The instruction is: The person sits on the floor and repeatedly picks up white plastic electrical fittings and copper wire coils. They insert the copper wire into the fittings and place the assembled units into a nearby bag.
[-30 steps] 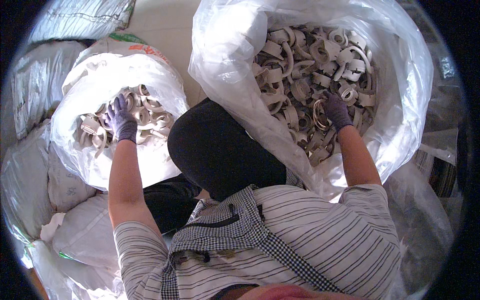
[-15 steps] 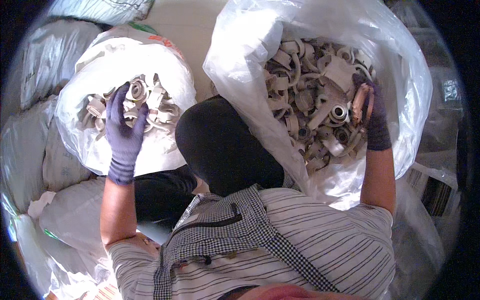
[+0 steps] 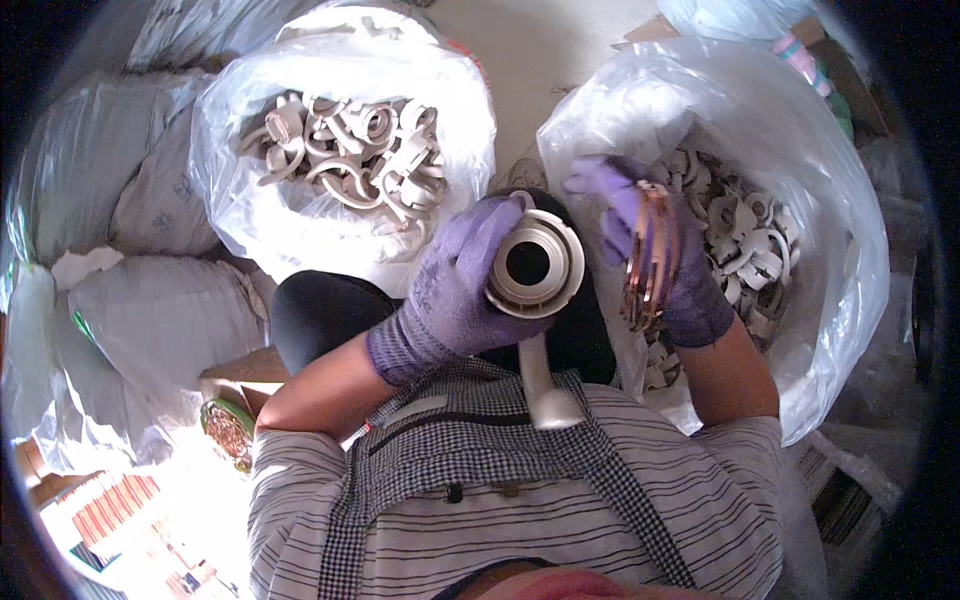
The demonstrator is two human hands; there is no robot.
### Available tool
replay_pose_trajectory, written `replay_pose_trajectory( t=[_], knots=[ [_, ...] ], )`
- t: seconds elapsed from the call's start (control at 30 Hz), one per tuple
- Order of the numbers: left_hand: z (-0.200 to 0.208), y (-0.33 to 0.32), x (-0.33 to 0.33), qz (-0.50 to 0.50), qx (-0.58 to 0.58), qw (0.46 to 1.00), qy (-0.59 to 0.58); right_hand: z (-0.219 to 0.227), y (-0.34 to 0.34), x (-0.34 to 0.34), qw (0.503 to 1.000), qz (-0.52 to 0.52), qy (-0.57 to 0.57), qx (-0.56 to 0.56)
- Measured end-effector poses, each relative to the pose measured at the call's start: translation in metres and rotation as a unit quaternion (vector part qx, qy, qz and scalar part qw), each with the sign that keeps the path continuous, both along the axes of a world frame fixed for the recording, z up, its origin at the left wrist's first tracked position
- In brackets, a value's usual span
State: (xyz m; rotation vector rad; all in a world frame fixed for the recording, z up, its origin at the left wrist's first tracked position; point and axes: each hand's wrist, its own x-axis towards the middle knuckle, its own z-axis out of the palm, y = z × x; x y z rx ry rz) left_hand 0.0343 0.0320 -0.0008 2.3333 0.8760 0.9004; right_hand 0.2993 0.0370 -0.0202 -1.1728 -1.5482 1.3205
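In the right of the frame you have the big translucent plastic bag, loosely filled with pale curved pieces. The smaller white plastic sack at the upper left holds similar ones. Your purple-gloved left hand, in mid-frame, is wrapped round the side of an off-white, ring-mouthed part with a curved arm, its dark hole facing up. Your purple-gloved right hand, just right of it, has its fingers partly spread; a bundle of thin copper-coloured metal bands lies against it, but you cannot tell whether it is gripped or hooked over.

The part looks like moulded plastic: light, stiff, probably a little slick under knit gloves. Hold it by the thick collar; the slim arm seems likelier to snap. The bands look springy and prone to tangle or bend, so pinch them together at mid-length.
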Motion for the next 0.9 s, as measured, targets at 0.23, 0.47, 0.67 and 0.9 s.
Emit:
replay_pose_trajectory(
  t=[0.23, 0.47, 0.67, 0.9],
  knots=[
    [-0.001, -0.012, -0.017, -0.047, -0.115, 0.987, -0.103, 0.034, -0.002, -0.065, 0.981, -0.15, 0.015, 0.123],
    [0.005, -0.022, -0.01, -0.048, -0.289, 0.901, -0.319, 0.04, -0.005, -0.075, 0.973, -0.127, -0.09, 0.168],
    [0.003, -0.021, -0.013, -0.014, -0.365, 0.842, -0.397, 0.057, -0.011, -0.064, 0.956, -0.043, -0.157, 0.245],
    [0.001, -0.023, -0.016, -0.013, -0.376, 0.821, -0.429, 0.048, -0.018, -0.049, 0.946, -0.112, -0.052, 0.3]
  ],
)
